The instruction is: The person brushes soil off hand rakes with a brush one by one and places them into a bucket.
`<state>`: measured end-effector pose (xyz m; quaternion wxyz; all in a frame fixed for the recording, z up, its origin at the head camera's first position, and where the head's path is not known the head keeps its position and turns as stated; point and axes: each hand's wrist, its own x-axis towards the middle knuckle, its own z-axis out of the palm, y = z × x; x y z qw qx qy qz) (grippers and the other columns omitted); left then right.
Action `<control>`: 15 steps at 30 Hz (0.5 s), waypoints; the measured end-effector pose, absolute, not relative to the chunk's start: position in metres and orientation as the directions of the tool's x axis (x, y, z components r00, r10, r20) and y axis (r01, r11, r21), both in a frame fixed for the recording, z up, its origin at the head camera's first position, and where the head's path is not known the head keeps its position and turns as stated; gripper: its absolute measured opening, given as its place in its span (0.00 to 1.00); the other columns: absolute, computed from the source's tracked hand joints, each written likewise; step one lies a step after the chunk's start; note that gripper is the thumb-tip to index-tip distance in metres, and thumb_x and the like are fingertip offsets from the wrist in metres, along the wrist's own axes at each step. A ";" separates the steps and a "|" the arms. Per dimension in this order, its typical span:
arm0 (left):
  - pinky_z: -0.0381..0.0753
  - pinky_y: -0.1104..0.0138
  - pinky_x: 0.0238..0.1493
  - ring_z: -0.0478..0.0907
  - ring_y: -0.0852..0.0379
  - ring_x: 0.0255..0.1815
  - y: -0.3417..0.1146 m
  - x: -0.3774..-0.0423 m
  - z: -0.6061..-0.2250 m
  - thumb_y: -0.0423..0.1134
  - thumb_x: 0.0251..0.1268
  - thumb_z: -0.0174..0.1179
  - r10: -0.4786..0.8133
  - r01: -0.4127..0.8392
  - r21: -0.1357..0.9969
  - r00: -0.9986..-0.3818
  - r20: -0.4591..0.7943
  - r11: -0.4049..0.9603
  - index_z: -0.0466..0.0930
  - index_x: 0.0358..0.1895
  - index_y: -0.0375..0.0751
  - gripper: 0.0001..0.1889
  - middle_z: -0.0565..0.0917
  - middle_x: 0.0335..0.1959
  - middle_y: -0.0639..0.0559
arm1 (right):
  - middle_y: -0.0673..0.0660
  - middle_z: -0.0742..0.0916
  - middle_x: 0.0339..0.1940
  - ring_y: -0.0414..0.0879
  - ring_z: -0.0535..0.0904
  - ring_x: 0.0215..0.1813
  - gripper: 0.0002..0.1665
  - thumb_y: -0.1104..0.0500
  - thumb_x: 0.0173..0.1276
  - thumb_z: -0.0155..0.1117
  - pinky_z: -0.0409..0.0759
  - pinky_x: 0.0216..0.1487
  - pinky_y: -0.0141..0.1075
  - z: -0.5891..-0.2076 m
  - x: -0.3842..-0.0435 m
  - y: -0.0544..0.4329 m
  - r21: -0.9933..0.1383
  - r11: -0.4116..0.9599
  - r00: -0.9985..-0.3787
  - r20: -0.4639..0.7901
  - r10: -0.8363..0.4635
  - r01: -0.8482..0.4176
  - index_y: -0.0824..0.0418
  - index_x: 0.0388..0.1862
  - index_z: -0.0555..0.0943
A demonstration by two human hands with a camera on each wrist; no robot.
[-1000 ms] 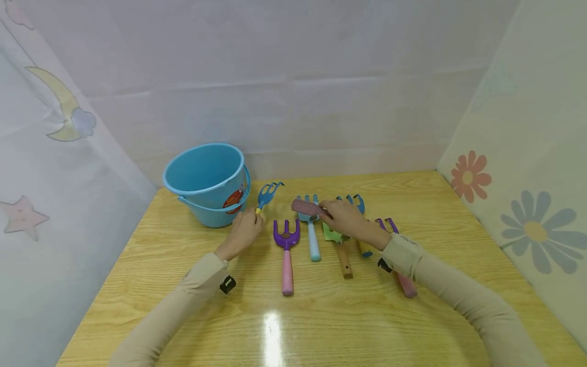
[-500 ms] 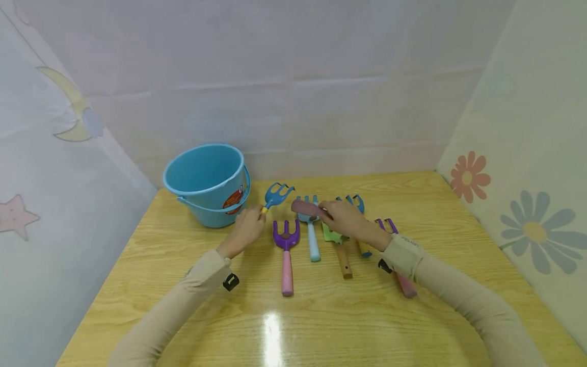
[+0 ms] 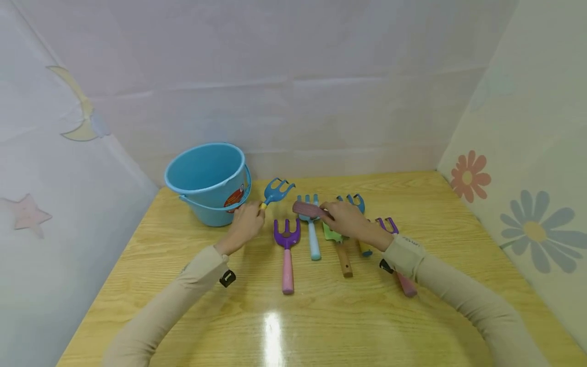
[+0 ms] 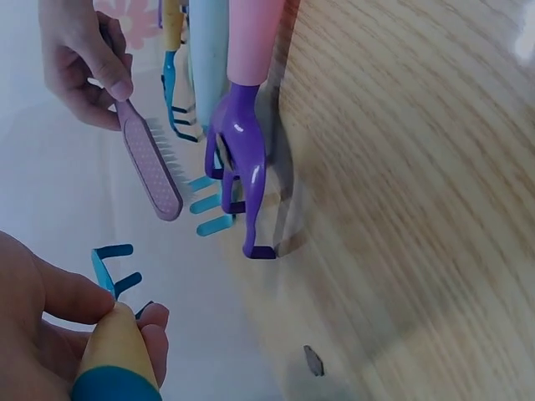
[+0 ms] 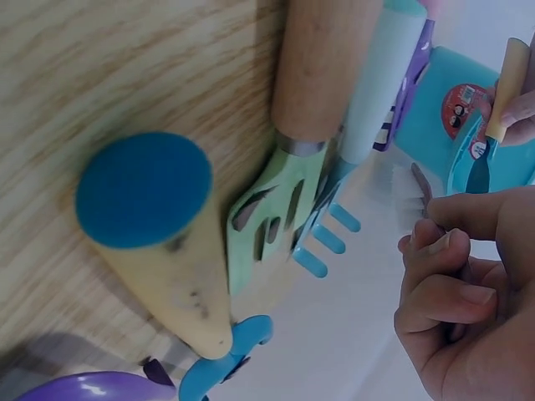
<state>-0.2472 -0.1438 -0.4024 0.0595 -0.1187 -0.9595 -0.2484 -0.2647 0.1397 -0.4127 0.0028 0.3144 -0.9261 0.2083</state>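
My left hand [image 3: 247,224] grips a small blue hand rake [image 3: 276,192] by its yellow handle, tines up and to the right, beside the bucket. The left wrist view shows the thumb and fingers round the yellow handle [image 4: 119,347] near its neck. My right hand [image 3: 347,220] pinches a mauve brush [image 3: 306,209] by its narrow end above the garden tools. White bristles [image 4: 167,150] stick out from the brush in the left wrist view. A light blue hand fork [image 3: 314,243] lies partly hidden beneath the brush.
A blue bucket [image 3: 215,216] stands back left. On the wooden table [image 3: 220,326] lie a purple fork [image 3: 287,270] with pink handle, a green tool [image 3: 344,261] with wooden handle, a yellow-handled blue rake [image 3: 365,248], and another purple tool [image 3: 406,285], partly under my right arm.
The blue rake in my left hand has swung to the right, its tines now a little higher and farther from the bucket. My right hand and the brush have stayed nearly still.
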 end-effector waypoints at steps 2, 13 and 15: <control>0.70 0.56 0.31 0.71 0.48 0.28 -0.145 -0.248 -0.400 0.32 0.73 0.47 0.205 0.273 0.470 -0.960 0.191 0.839 0.76 0.34 0.34 0.10 0.74 0.26 0.45 | 0.59 0.86 0.34 0.34 0.76 0.20 0.18 0.63 0.73 0.61 0.74 0.21 0.30 -0.411 -0.266 0.139 -0.389 0.715 -0.803 0.132 -0.581 -0.581 0.73 0.57 0.78; 0.67 0.59 0.29 0.68 0.50 0.24 -0.148 -0.245 -0.372 0.32 0.73 0.45 0.247 0.337 0.522 -0.940 0.236 0.784 0.73 0.30 0.37 0.11 0.71 0.22 0.47 | 0.56 0.86 0.29 0.34 0.76 0.17 0.18 0.63 0.74 0.59 0.71 0.18 0.29 -0.408 -0.266 0.140 -0.412 0.701 -0.798 0.127 -0.589 -0.582 0.74 0.57 0.77; 0.67 0.60 0.28 0.68 0.51 0.23 -0.150 -0.244 -0.368 0.32 0.72 0.45 0.253 0.350 0.516 -0.935 0.250 0.782 0.72 0.29 0.37 0.11 0.72 0.21 0.47 | 0.58 0.87 0.30 0.35 0.77 0.18 0.18 0.63 0.74 0.59 0.72 0.19 0.29 -0.407 -0.266 0.141 -0.422 0.697 -0.798 0.122 -0.590 -0.580 0.73 0.58 0.77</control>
